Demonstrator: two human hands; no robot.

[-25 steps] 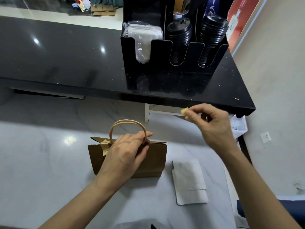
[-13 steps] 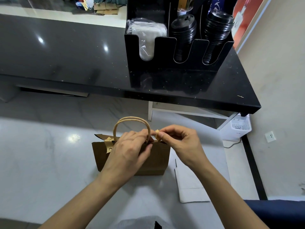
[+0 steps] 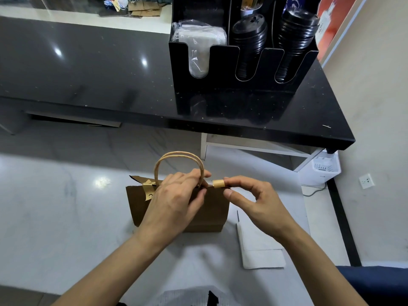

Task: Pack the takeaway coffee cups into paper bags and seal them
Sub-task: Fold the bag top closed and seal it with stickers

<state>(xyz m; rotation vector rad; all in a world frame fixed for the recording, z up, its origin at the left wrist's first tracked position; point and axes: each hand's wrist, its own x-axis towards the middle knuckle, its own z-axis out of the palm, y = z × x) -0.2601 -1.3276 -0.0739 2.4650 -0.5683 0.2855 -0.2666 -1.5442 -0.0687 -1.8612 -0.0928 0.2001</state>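
A brown paper bag (image 3: pixel 214 208) with twisted paper handles (image 3: pixel 176 155) stands on the white marble counter (image 3: pixel 66 217). A tan sticker (image 3: pixel 148 191) sits over its top edge at the left. My left hand (image 3: pixel 176 199) pinches the folded top of the bag near the handles. My right hand (image 3: pixel 249 195) holds a second tan sticker (image 3: pixel 218 183) at the bag's top right corner, with index finger on the sticker and thumb just below it. The bag's contents are hidden.
A flat white paper bag (image 3: pixel 260 246) lies on the counter to the right of the brown bag. Behind, a raised black counter (image 3: pixel 88 74) carries a black organizer (image 3: pixel 242 96) with stacked black lids (image 3: pixel 249 34) and wrapped white items (image 3: pixel 198 40).
My right hand came down from the air with the sticker to the bag's top right corner. My left hand kept its hold on the bag's top.
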